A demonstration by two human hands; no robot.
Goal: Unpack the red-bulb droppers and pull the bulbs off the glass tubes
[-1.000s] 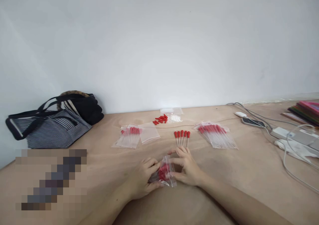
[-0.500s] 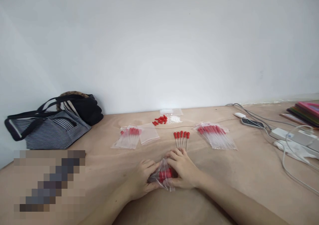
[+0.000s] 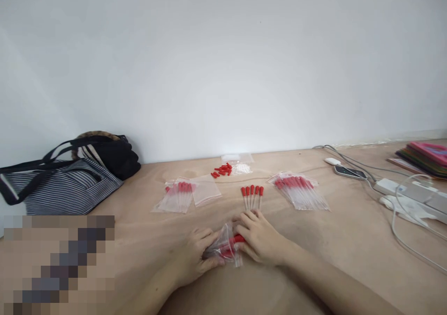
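Note:
Both hands meet on a small clear plastic bag with red-capped droppers (image 3: pixel 225 247) lying on the tan table. My left hand (image 3: pixel 193 254) grips the bag's left end with curled fingers. My right hand (image 3: pixel 260 238) presses and pinches its right end. Just beyond my right hand lie several loose red-capped droppers (image 3: pixel 251 196) in a row. A filled bag of droppers (image 3: pixel 302 191) is further right, and another filled bag (image 3: pixel 176 196) with an empty clear bag (image 3: pixel 206 189) beside it is on the left. Loose red caps (image 3: pixel 220 170) lie near the wall.
A striped black-and-white tote bag (image 3: pixel 63 180) stands at the left by the wall. At the right are a phone (image 3: pixel 349 171), white cables and a power strip (image 3: pixel 408 191), and a stack of coloured sheets (image 3: pixel 424 154). A blurred patch covers the lower left.
My hands have drawn closer together and flattened the bag. The red droppers inside now lie lengthwise. The view has shifted slightly to the right.

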